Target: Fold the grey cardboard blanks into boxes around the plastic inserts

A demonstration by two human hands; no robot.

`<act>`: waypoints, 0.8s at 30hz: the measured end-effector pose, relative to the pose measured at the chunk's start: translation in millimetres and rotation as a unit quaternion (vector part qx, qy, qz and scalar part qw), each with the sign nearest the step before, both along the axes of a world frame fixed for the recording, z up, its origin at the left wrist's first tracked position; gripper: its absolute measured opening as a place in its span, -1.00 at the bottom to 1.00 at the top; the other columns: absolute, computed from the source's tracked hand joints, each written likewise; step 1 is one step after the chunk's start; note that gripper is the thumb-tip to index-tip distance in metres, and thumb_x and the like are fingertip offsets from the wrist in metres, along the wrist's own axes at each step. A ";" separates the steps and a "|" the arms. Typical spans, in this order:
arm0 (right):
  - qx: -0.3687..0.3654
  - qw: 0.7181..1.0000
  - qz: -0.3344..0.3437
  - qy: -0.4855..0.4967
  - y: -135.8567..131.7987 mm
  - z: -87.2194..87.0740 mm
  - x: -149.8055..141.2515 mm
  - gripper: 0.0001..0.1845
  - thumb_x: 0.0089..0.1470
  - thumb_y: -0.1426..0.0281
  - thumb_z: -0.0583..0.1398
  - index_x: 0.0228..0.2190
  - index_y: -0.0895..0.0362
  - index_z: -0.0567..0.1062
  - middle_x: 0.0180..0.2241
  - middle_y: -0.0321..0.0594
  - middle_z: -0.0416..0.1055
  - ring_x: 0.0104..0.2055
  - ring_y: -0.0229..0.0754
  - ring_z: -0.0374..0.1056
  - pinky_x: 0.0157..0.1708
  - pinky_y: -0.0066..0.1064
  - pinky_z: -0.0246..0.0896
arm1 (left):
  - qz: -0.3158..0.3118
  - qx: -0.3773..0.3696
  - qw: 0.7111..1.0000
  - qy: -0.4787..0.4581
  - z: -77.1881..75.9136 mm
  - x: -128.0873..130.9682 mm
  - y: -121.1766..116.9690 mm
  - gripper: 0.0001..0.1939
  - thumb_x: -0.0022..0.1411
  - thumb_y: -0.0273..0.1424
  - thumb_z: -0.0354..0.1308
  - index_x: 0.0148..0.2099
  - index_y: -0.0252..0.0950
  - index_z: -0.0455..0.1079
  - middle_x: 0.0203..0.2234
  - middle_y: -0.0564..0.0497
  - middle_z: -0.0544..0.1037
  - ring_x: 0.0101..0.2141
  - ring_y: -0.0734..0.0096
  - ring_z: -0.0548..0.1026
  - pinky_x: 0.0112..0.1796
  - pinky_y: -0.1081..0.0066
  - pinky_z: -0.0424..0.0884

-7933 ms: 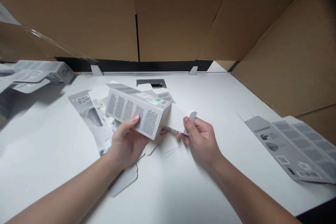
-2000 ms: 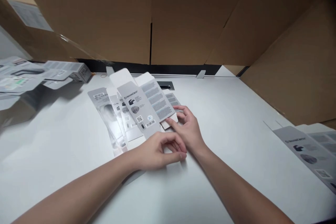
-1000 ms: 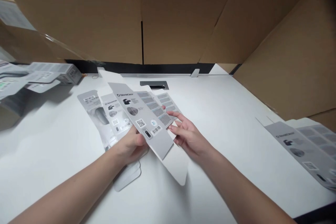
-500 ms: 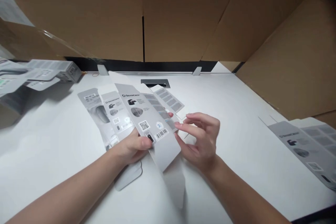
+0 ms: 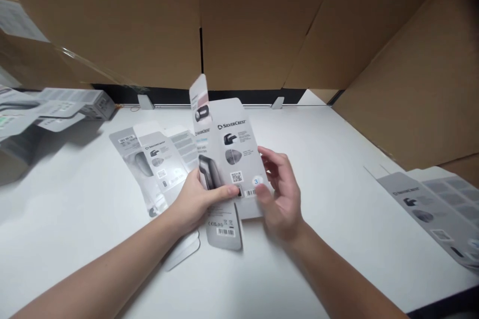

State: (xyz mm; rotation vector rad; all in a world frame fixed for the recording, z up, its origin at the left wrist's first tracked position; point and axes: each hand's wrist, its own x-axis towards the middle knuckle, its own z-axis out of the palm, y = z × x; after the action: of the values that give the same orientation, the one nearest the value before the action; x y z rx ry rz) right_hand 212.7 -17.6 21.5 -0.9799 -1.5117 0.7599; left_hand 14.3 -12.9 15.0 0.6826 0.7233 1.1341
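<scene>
A grey printed carton stands nearly upright above the white table, partly opened into a box shape, its flaps sticking out above and below. My left hand grips its lower left side, thumb across the front. On the right side, my right hand is closed on the carton, thumb on the front panel and fingers behind. A small pile of flat grey cartons lies on the table just behind my left hand.
More flat cartons lie at the right edge of the table. At the far left sit assembled grey boxes and loose sheets. Brown cardboard walls enclose the back and right side.
The flat carton has been lifted off the pile, turned upright and begun to open into a box. My right hand, open beside it before, now grips its right side.
</scene>
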 end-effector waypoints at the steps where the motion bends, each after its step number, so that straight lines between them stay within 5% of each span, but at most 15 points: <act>1: -0.041 0.999 0.002 0.008 -0.6 1.5 -2.3 -0.37 0.30 0.05 0.37 0.32 -0.16 0.44 0.19 -0.03 0.42 0.13 0.17 0.47 0.03 0.05 0.58 | 0.005 -0.005 1.000 0.006 0.2 1.5 -0.1 -0.32 0.01 -0.40 0.69 0.16 -0.28 0.57 0.05 -0.28 0.74 0.05 -0.20 0.72 0.16 -0.12 0.61; 6: -0.163 0.983 0.034 0.076 -3.7 8.5 -11.5 -0.32 0.30 0.07 0.40 0.35 -0.17 0.39 0.08 -0.07 0.59 0.06 0.15 0.58 -0.02 0.04 0.61 | 0.012 -0.027 1.000 -0.001 1.8 4.0 -0.7 -0.40 0.04 -0.35 0.68 0.12 -0.31 0.63 0.03 -0.30 0.74 0.02 -0.19 0.72 0.17 -0.15 0.59; 11: -0.163 0.982 0.060 0.066 -2.5 11.6 -7.9 -0.57 0.36 0.09 0.37 0.17 -0.10 0.56 0.01 -0.10 0.66 0.06 0.13 0.60 0.06 0.05 0.59 | 0.008 -0.025 0.999 -0.027 4.1 2.9 -1.0 -0.51 0.19 -0.28 0.60 0.12 -0.31 0.64 0.04 -0.28 0.73 0.07 -0.21 0.70 0.17 -0.14 0.59; 24: -0.183 0.976 0.110 0.038 2.1 16.7 -3.2 -0.65 0.35 0.17 0.37 0.12 -0.08 0.64 0.00 -0.14 0.66 0.04 0.10 0.60 0.04 0.04 0.60 | 0.074 -0.027 0.995 -0.063 3.6 -1.7 3.8 -0.42 0.28 -0.25 0.53 0.29 -0.23 0.55 0.08 -0.20 0.73 0.07 -0.15 0.72 0.07 0.02 0.70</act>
State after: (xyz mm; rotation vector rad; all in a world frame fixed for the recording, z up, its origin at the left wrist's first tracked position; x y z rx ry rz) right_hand 209.5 -15.5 38.1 -1.0470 -1.4568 1.2547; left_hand 12.6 -9.1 18.6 0.5132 0.7025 1.2766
